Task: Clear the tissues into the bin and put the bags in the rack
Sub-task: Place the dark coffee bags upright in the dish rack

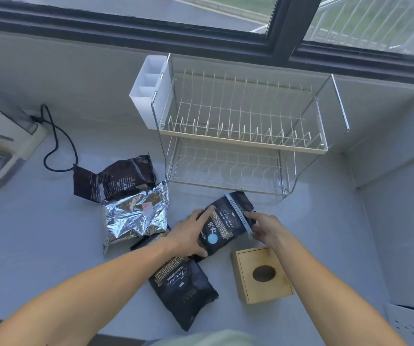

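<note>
The clipped bag point(222, 224) sits on the table point(38, 233) just in front of the rack point(243, 141), held from both sides. The likeliest slip, as I judge it: the right hand point(266, 229) is on the pale blue clip point(239, 213) across the bag's top rather than on the bag itself, so a lift from that end could pull the clip off or let the bag swing and sag. The pack looks soft, so on the rack it may catch on the upright wires or flop between them instead of standing. The wooden box point(262, 274) lies just beside the right wrist and could get knocked as the arm rises.

The left hand point(191, 233) lies palm down over the bag's left edge, fingers spread and curled round its side, thumb at the lower corner. The right hand comes in from the right, its fingers pinched narrow on the clip's end. Both forearms reach forward from the bottom of the view, converging on the bag.

Three more bags wait on the table: a silver bag point(136, 216), a dark bag point(116, 181) behind it, and a black bag point(183, 288) nearest the person. No tissues or bin are in view
</note>
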